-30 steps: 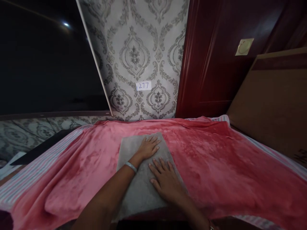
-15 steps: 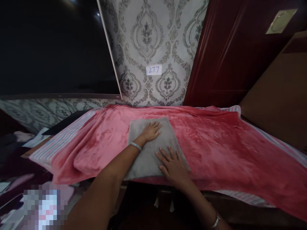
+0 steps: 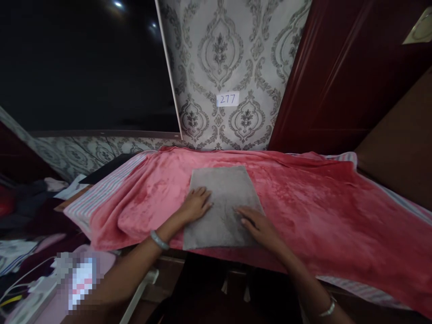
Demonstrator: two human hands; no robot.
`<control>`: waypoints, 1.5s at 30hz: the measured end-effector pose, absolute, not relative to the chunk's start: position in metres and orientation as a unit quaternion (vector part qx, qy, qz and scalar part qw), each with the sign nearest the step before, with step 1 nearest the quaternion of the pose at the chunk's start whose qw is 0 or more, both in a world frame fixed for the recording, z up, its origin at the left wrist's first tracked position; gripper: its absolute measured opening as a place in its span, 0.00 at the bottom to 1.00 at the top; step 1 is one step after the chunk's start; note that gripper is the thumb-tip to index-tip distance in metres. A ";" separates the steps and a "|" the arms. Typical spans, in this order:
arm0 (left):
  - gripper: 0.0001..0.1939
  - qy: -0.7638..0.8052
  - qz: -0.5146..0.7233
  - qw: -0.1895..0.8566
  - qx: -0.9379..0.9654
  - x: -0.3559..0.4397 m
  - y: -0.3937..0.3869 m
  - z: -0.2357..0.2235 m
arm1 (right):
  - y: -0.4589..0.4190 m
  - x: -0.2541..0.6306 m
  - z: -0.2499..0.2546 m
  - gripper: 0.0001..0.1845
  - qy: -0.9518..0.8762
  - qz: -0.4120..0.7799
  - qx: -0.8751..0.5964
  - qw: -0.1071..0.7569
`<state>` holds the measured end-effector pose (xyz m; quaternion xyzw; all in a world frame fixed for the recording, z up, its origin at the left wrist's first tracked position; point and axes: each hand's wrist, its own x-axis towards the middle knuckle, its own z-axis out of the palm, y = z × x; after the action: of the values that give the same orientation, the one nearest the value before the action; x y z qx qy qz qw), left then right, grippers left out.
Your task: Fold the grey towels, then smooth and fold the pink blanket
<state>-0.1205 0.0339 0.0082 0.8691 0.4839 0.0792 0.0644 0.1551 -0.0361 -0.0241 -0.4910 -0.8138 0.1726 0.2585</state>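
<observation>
The grey cloth (image 3: 221,218) is laid flat on the pink blanket (image 3: 324,220), perhaps for cushioning. Its left side is covered by the left hand (image 3: 195,205), loosely spread, seemingly for steadying; whether its right side is pinched by the curled right hand (image 3: 259,226) cannot be told.

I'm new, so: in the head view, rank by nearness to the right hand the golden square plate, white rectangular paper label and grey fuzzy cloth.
1. Grey cloth, under the right hand.
2. Paper label, on the wall.
3. Golden plate, upper right.
</observation>
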 end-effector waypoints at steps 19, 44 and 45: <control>0.27 0.466 0.141 0.073 0.871 -0.112 -0.032 -0.010 | 0.011 0.148 -0.029 0.30 -0.808 0.100 -0.570 0.110; 0.35 0.694 0.126 -0.004 0.709 -0.092 0.126 -0.005 | 0.131 0.102 -0.013 0.29 -0.750 0.014 -0.647 0.136; 0.35 0.705 0.121 0.003 0.699 -0.095 0.125 -0.005 | 0.131 0.102 -0.012 0.29 -0.750 0.014 -0.647 0.136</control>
<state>-0.0954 0.1254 -0.0049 0.6993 0.7046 0.1206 0.0028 0.1021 0.1308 -0.0121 -0.6473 -0.7499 0.0136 0.1362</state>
